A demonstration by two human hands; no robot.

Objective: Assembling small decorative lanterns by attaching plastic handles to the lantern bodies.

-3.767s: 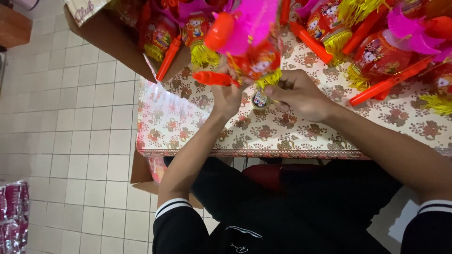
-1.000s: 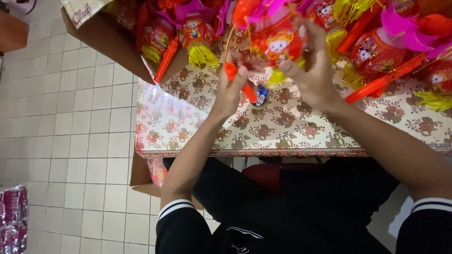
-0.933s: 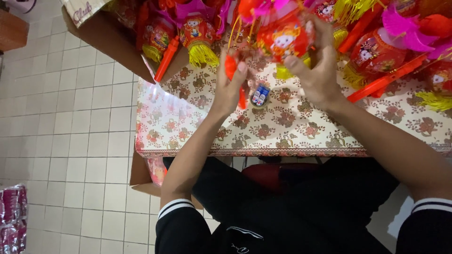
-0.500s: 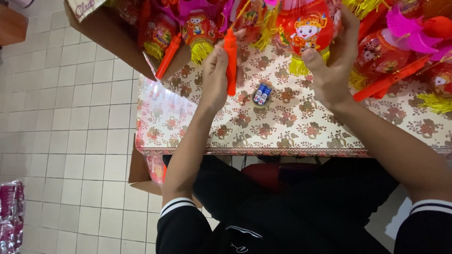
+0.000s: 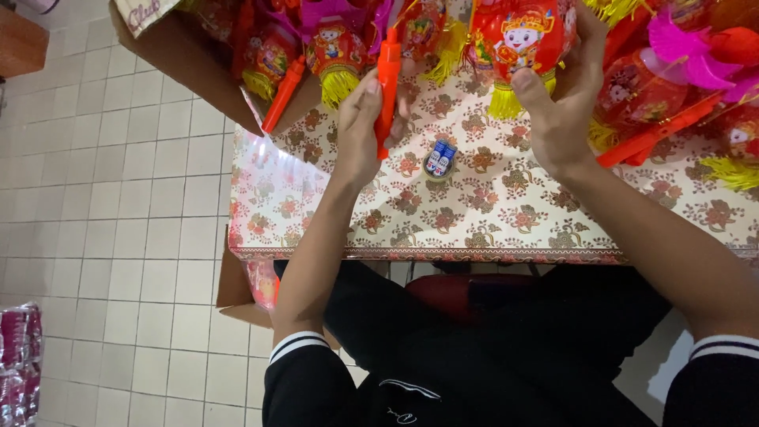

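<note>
My left hand [image 5: 362, 126] grips a red plastic stick handle [image 5: 387, 87], held upright over the floral tablecloth [image 5: 474, 205]. My right hand [image 5: 563, 103] holds a red toy lantern [image 5: 522, 43] with a cartoon figure printed on it and a yellow tassel fringe below; thumb in front, fingers behind. A thin string or wire seems to run from the stick's top toward the lantern. A small blue-and-white battery pair [image 5: 439, 158] lies on the cloth between my hands.
Many similar red lanterns with yellow tassels and red sticks [image 5: 656, 130] crowd the far side of the table. A cardboard box [image 5: 190, 55] holds more at the upper left. White tiled floor [image 5: 103, 221] lies to the left, with pink packages [image 5: 17, 356] at its edge.
Both hands lifted the lantern and stick away from the table centre; the hands moved apart, the lantern going right and up, the stick turning upright. The batteries stayed on the cloth.
</note>
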